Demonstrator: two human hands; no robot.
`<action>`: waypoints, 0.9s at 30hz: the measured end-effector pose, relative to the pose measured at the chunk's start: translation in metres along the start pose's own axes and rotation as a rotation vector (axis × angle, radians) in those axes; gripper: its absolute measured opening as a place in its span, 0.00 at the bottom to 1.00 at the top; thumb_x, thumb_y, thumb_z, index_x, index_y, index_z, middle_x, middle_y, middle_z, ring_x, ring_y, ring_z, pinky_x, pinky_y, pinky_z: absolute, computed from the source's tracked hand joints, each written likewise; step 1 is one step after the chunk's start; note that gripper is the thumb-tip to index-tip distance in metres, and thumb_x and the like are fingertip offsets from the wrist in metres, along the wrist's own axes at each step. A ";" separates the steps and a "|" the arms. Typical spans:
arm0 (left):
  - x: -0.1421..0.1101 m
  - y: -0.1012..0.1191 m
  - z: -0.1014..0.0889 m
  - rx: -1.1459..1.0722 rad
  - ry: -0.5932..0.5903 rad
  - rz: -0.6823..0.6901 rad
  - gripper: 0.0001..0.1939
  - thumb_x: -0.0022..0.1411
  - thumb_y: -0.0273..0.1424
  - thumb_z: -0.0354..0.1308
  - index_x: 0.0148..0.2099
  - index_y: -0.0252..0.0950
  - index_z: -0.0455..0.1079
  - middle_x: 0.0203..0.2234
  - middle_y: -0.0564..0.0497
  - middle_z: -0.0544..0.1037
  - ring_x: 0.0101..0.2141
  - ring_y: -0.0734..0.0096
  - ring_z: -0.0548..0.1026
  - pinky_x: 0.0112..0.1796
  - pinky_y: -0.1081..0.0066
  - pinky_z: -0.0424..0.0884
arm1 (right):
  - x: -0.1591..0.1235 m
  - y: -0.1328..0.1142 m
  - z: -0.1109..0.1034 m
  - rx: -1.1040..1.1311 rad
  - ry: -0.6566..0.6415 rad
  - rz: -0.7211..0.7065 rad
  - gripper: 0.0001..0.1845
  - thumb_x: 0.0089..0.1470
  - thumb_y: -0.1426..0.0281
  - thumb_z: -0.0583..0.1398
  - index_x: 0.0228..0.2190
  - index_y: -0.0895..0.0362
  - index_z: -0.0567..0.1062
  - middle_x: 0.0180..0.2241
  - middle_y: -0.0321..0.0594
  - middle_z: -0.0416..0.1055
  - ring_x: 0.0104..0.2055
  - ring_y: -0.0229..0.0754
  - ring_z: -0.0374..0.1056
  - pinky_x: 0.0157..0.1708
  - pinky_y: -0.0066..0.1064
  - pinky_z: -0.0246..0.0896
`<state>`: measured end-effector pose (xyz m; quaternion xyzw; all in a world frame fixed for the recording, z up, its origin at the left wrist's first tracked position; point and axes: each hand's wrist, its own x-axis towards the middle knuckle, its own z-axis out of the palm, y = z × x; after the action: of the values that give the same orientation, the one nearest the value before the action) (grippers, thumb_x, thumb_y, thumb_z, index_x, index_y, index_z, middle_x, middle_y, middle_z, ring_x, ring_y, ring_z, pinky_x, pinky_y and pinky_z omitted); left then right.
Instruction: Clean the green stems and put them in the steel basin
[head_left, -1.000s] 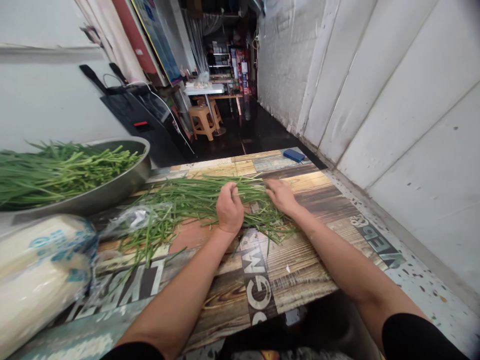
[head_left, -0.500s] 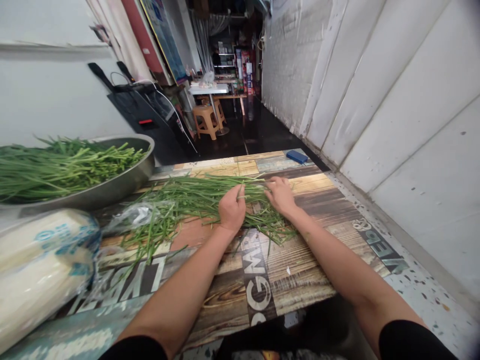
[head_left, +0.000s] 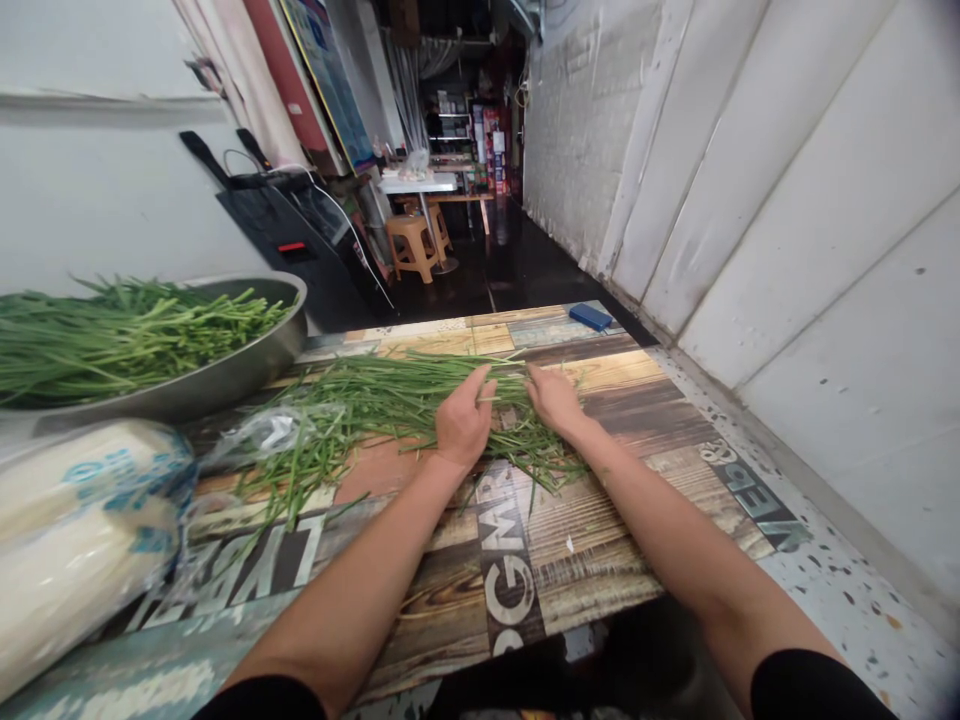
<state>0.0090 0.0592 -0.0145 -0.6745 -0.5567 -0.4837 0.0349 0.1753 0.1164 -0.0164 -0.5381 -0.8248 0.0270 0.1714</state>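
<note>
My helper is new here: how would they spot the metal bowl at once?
Start at the wood-print table. At the left of the view, just beyond the plastic-wrapped white package, is a wide metal bowl. It is heaped with greens, while the other stalks lie loose on the table.

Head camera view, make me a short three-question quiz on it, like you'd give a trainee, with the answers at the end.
1. Short answer: Which hand is nearer the metal bowl?
2. True or false: Every green stalk is inside the metal bowl.
3. Multiple choice: Where does the small blue object lie? a) on a stool b) in the metal bowl c) near the far edge of the table

Key: 1. The left hand. 2. False; loose green stalks lie on the table. 3. c
</note>
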 end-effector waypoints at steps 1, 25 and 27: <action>0.000 0.000 0.000 0.016 -0.012 -0.011 0.19 0.66 0.39 0.49 0.53 0.37 0.70 0.41 0.46 0.80 0.38 0.65 0.78 0.38 0.70 0.71 | 0.000 0.000 0.000 -0.003 -0.016 -0.002 0.14 0.60 0.71 0.50 0.42 0.60 0.73 0.38 0.50 0.74 0.41 0.49 0.67 0.42 0.35 0.55; 0.003 0.000 -0.003 -0.161 -0.226 0.189 0.08 0.64 0.27 0.51 0.39 0.35 0.71 0.34 0.49 0.78 0.36 0.69 0.74 0.39 0.71 0.69 | -0.022 -0.007 -0.034 1.107 -0.013 0.019 0.17 0.45 0.60 0.64 0.34 0.59 0.77 0.27 0.36 0.73 0.28 0.37 0.66 0.31 0.29 0.62; 0.003 -0.001 -0.002 -0.188 -0.260 0.182 0.08 0.64 0.27 0.51 0.38 0.35 0.72 0.33 0.49 0.78 0.35 0.69 0.74 0.39 0.71 0.69 | -0.022 -0.007 -0.033 1.087 -0.014 0.038 0.15 0.43 0.61 0.64 0.30 0.59 0.77 0.27 0.37 0.73 0.28 0.37 0.66 0.32 0.29 0.62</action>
<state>0.0070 0.0604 -0.0122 -0.7792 -0.4456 -0.4371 -0.0572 0.1879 0.0890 0.0099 -0.3868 -0.6833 0.4563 0.4188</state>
